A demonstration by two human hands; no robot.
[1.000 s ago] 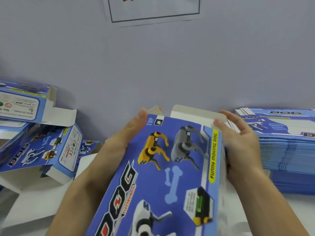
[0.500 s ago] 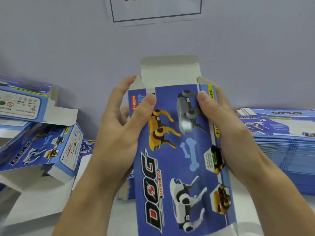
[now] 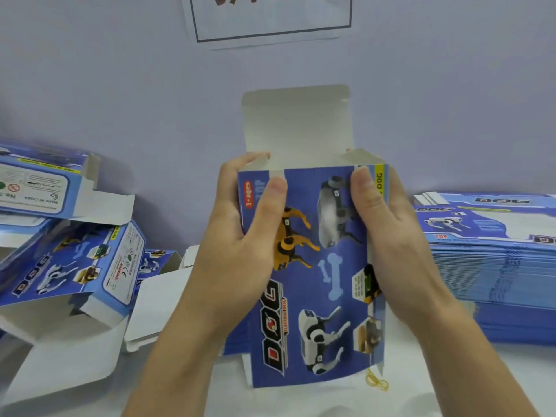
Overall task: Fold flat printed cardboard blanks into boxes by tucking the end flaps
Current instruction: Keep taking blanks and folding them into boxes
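Observation:
A blue printed cardboard box (image 3: 319,296) with robot dogs and the word DOG stands upright in front of me, opened into a tube. Its white top flap (image 3: 296,124) sticks straight up, and a small side flap (image 3: 359,159) leans inward at the right. My left hand (image 3: 237,236) grips the box's upper left edge, thumb on the printed face. My right hand (image 3: 388,230) grips the upper right edge, thumb pressed on the grey dog picture. The box's lower end rests near the white table (image 3: 331,401).
A thick stack of flat blue blanks (image 3: 493,257) lies at the right. Several folded boxes (image 3: 78,266) with open white flaps are piled at the left. A yellow rubber band (image 3: 376,382) lies by the box's lower right corner. A grey wall with a paper sign (image 3: 270,19) is close behind.
The box has swung from lying tilted to standing upright and has opened wider. Both hands have shifted to its upper edges, and the top flap now stands fully up.

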